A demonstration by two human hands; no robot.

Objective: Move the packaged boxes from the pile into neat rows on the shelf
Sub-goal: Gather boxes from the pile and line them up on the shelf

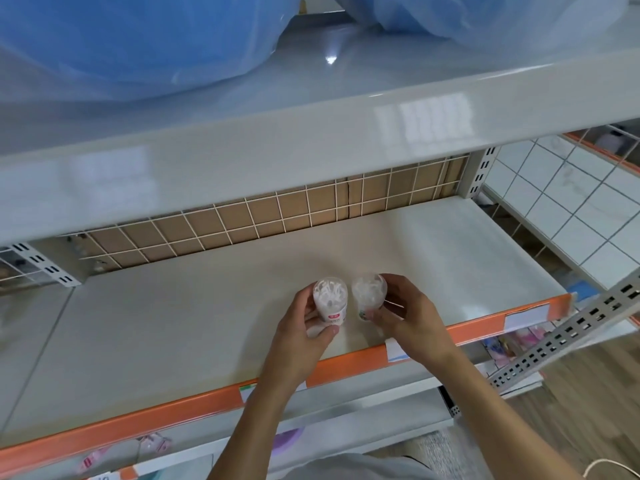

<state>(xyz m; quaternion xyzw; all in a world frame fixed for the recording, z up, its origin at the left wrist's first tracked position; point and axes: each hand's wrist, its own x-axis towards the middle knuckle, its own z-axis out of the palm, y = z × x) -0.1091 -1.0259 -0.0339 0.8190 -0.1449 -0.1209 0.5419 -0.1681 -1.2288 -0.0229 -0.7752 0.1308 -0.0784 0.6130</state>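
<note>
Two tubs, left tub and right tub, stand upright and just beside each other near the front of the shelf. The left hand grips one and the right hand the other. Each is clear, round-topped plastic with white contents.

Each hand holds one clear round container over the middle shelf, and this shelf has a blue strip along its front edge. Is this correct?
Not quite: the strip on the front edge is orange, not blue, as the head view shows. The rest holds: the left hand grips one clear round container and the right hand grips the other, both over the middle shelf.
</note>
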